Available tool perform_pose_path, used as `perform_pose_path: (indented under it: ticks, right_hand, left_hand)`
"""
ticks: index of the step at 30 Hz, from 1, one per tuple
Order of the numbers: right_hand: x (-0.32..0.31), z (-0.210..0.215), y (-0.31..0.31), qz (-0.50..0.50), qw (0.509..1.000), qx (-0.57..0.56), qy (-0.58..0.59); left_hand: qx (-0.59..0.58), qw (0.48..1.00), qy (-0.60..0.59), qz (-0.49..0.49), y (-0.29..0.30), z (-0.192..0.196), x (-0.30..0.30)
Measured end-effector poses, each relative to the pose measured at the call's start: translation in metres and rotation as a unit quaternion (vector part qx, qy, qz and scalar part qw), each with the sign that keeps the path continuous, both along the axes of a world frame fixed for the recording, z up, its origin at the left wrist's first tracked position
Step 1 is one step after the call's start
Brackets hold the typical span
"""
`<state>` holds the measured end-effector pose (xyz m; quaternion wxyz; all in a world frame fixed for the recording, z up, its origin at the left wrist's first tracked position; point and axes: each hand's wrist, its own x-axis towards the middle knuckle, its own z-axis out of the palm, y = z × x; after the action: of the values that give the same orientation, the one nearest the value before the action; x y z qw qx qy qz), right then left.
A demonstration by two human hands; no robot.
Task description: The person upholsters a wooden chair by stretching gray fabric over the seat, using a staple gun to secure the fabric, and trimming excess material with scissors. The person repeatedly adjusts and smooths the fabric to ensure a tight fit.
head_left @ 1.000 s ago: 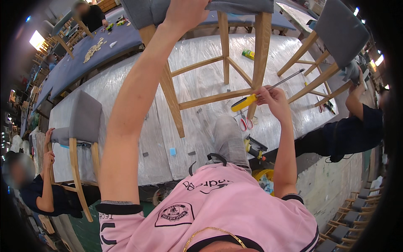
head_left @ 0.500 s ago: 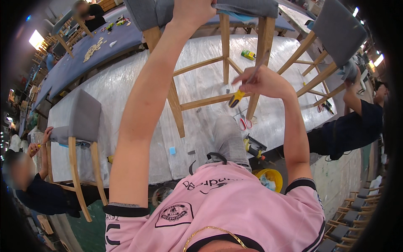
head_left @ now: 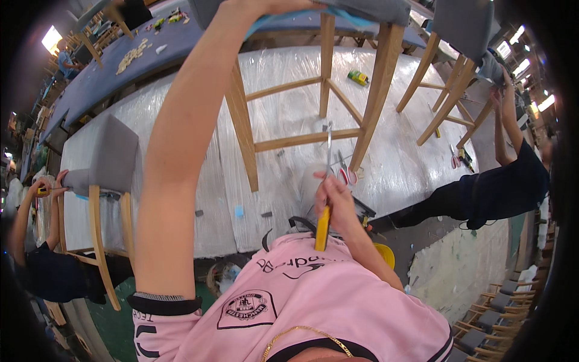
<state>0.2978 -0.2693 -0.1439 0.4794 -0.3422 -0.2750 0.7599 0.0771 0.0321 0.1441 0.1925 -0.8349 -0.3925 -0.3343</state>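
Observation:
A wooden-legged chair with a grey seat (head_left: 377, 11) stands in front of me on a plastic-covered table (head_left: 211, 175). Blue material shows under its seat edge. My left hand (head_left: 265, 6) reaches up to this edge and touches it; the top of the picture cuts off most of its fingers. Closer to my chest, my right hand (head_left: 338, 202) is closed around a yellow-handled tool (head_left: 322, 230). Its long thin metal shaft points away from me, towards the chair's front rail. Red-handled scissors (head_left: 348, 175) lie just beyond that hand.
A green-and-yellow container (head_left: 358, 77) lies behind the chair's legs. Co-workers handle another grey chair (head_left: 114, 151) at left and one (head_left: 464, 30) at right. Beyond is a blue-covered table (head_left: 96, 96) with scraps. A yellow bucket (head_left: 386, 256) stands by my right arm.
My right hand has come down from beside the chair leg towards my chest, and the tool's shaft has swung upright in view. My left hand stays at the seat edge, slightly higher in view.

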Motion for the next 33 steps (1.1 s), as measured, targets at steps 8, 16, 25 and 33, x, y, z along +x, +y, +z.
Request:
perform_pose_path:
  ticks: [8, 16, 25, 33]
  right_hand:
    - [0.03, 0.023, -0.035, 0.14, 0.891, 0.15, -0.406]
    - [0.094, 0.155, 0.078, -0.147, 0.616, 0.401, -0.662]
    - [0.105, 0.228, 0.109, -0.211, 0.41, 0.446, -0.767]
    - [0.118, 0.244, 0.112, -0.182, 0.378, 0.457, -0.784]
  left_hand:
    - [-0.058, 0.997, -0.032, 0.048, -0.002, 0.008, -0.005]
    - [-0.004, 0.996, -0.092, 0.012, -0.008, -0.009, 0.004]
    - [0.042, 0.993, -0.108, -0.034, -0.011, -0.01, -0.002]
    - [0.027, 0.993, -0.112, -0.036, -0.017, -0.011, -0.001]
